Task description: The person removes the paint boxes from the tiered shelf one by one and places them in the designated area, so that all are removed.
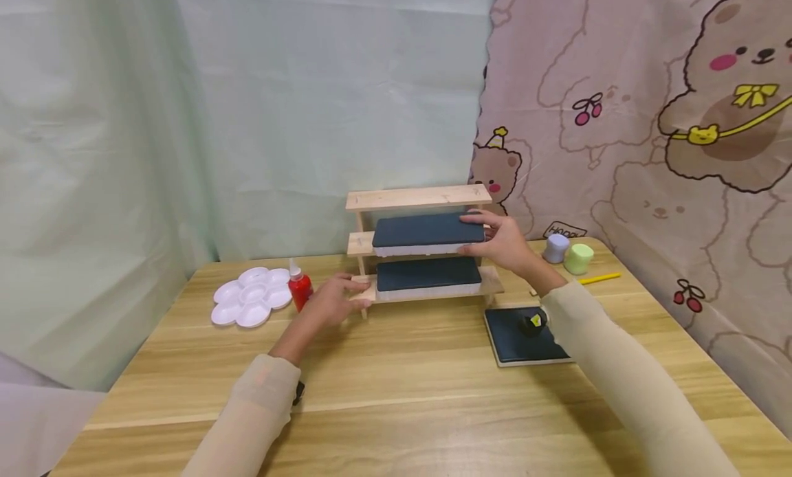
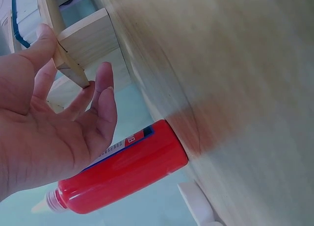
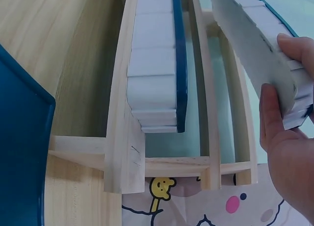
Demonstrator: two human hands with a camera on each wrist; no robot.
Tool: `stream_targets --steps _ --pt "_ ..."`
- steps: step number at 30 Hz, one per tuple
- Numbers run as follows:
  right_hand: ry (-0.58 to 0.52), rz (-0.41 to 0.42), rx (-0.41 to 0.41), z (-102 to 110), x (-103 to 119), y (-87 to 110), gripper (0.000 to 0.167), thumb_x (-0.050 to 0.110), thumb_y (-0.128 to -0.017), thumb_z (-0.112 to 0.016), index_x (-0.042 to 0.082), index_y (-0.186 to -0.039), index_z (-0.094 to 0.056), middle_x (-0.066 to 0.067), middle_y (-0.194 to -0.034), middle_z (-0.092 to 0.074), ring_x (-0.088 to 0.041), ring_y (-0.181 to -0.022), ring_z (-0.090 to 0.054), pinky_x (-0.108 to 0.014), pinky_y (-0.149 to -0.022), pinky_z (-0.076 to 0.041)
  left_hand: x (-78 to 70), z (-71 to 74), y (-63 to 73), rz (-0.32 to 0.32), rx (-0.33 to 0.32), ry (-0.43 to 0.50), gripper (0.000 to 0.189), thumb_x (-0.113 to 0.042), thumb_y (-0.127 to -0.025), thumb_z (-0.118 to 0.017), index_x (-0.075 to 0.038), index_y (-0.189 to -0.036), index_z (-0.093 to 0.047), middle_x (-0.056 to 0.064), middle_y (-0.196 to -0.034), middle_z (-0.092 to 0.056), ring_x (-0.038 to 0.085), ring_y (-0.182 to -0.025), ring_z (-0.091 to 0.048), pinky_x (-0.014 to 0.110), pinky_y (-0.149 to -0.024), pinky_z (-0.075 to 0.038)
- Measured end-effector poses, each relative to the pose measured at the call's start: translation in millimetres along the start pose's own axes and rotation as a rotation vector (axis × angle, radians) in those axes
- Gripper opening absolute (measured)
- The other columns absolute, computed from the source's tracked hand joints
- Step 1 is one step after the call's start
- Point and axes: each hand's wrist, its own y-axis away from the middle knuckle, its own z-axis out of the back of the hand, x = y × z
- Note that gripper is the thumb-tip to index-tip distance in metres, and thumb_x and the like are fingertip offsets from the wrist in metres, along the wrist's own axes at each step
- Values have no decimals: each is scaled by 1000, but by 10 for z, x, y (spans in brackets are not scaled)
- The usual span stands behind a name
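Observation:
A three-tier wooden shelf (image 1: 417, 198) stands at the back of the table. With thumb above and fingers below, my left hand (image 1: 334, 300) grips the left end of its lowest board (image 2: 73, 69). My right hand (image 1: 504, 243) holds the right end of a long box (image 1: 421, 231) with a dark blue top and white ribbed sides, over the middle board. In the right wrist view this box (image 3: 265, 54) is tilted, thumb on one side and fingers underneath. A similar box (image 1: 427, 275) lies on the lowest board, its ribbed side (image 3: 152, 64) facing the right wrist camera.
A red bottle (image 1: 300, 289) with a white nozzle stands beside my left hand, near a white flower-shaped palette (image 1: 252, 295). Another dark-topped box (image 1: 510, 343) lies under my right forearm. Purple (image 1: 555, 248) and green jars (image 1: 579, 258) and a yellow stick (image 1: 599, 278) are at right.

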Motion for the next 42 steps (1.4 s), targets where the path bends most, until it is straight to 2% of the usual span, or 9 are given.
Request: stream_targets --steps 8,16,19,22,23,31,37,39,42 --pt "-26 1 -7 -49 61 107 61 20 -75 -88 12 -132 -66 -3 -149 -47 -26 -141 -38 -55 -112 -35 70 34 28 4 -2 -8 49 -31 -89 -75 -19 -135 -63 22 -151 -42 44 -137 -40 58 -108 -38" --pt "-93 37 7 -40 96 167 60 11 -78 -85 7 -133 -63 -8 -149 -46 -22 -140 -38 -55 -113 -32 83 48 9 -25 2 6 50 -32 -89 -74 -18 -135 -63 22 -151 -42 44 -138 -37 59 -109 -36" --pt "-83 37 7 -30 115 203 60 12 -78 -85 8 -133 -63 -6 -148 -47 -14 -106 -57 -39 -92 -50 75 46 -2 -28 6 12 50 -32 -89 -75 -19 -135 -63 22 -151 -42 43 -139 -37 59 -109 -35" --pt "-76 43 1 -27 132 242 59 12 -78 -86 9 -133 -64 -5 -148 -47 -9 -60 -38 -27 -59 -42 66 41 -14 -34 12 11 49 -32 -89 -75 -20 -135 -63 22 -151 -42 44 -139 -37 60 -109 -35" --pt "-83 50 -1 -27 137 255 59 11 -78 -86 8 -132 -64 -6 -148 -47 -12 -54 -27 -27 -53 -35 64 37 -17 -31 13 13 49 -32 -89 -75 -21 -135 -63 21 -151 -42 43 -139 -37 59 -109 -35" --pt "-76 101 -5 -23 166 357 58 8 -76 -86 6 -130 -65 -6 -142 -52 -12 -48 -22 -25 -46 -32 54 16 -36 -28 21 9 48 -31 -89 -75 -23 -135 -64 20 -151 -43 41 -140 -37 59 -108 -38" --pt "-73 126 -15 -23 157 426 57 4 -75 -86 3 -128 -66 -12 -144 -51 -8 -59 -44 -22 -50 -37 54 18 -46 -42 15 32 47 -30 -90 -74 -21 -135 -64 19 -150 -44 41 -140 -36 59 -109 -36" --pt "-89 123 -14 -20 151 454 57 2 -75 -85 1 -128 -65 -15 -146 -49 -10 -82 -58 -20 -55 -39 52 16 -45 -41 13 30 47 -30 -90 -75 -20 -135 -64 20 -150 -45 41 -140 -37 59 -109 -36" --pt "-123 124 -8 -14 150 499 58 -1 -75 -85 -2 -128 -64 -17 -150 -44 -20 -119 -56 -20 -59 -40 52 8 -40 -32 17 21 48 -31 -89 -75 -20 -134 -64 20 -150 -44 42 -140 -37 59 -109 -36"
